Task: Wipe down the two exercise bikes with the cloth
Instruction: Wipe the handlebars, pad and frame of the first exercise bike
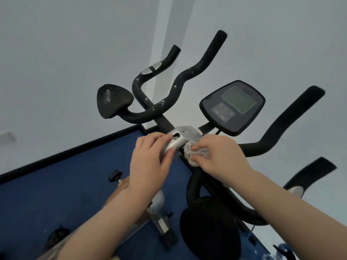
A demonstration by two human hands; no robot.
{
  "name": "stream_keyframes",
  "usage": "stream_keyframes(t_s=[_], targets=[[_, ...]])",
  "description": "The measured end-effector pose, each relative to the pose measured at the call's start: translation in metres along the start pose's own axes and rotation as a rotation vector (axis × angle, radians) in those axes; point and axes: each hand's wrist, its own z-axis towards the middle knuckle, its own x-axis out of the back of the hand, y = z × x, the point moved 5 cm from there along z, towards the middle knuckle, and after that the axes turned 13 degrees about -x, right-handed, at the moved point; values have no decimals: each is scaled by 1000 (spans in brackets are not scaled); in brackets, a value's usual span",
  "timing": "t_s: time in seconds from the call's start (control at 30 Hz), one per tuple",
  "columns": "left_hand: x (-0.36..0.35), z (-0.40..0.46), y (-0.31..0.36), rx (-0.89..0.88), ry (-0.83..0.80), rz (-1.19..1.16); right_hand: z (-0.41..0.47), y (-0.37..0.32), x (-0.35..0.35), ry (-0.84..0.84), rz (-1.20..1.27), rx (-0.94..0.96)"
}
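An exercise bike fills the view, seen from above its black handlebars [180, 79]. A silver clamp bracket [183, 136] joins the bars at the centre. My left hand [150, 158] grips the left side of that bracket. My right hand [217, 156] presses a small grey cloth [189, 152] against the bar just right of the bracket. The cloth is bunched under my fingers. White specks dot the left handlebar loop and the left elbow pad [112, 100]. A black console [232, 107] with a grey screen stands behind the bracket.
A second black elbow pad [208, 228] sits close below my right arm. The right handlebar [289, 121] rises toward the wall. Below lie blue carpet [56, 184], the bike's silver frame [159, 209] and an adjustment knob [115, 175]. White walls surround the corner.
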Motion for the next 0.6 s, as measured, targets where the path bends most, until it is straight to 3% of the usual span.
stream_keyframes(t_s=[0.1,0.17,0.27,0.33,0.47,0.53,0.6], targets=[[-1,-1,1,15,-10,-13,23,8,7,-4,-103,-152],[0,-2,2,20,-11,-22,36,16,19,-18,-34,-247],[0,0,0,34,-7,-38,33,-3,20,85,116,-193],[0,-1,-3,73,-6,-72,15,-20,5,76,56,-112],[2,-1,-5,97,-39,-108,10,-6,6,-63,-69,-159],[3,-2,-7,108,-50,-110,26,-2,17,-155,-42,-211],[4,-3,-8,121,-43,-119,34,-10,21,-123,55,-222]])
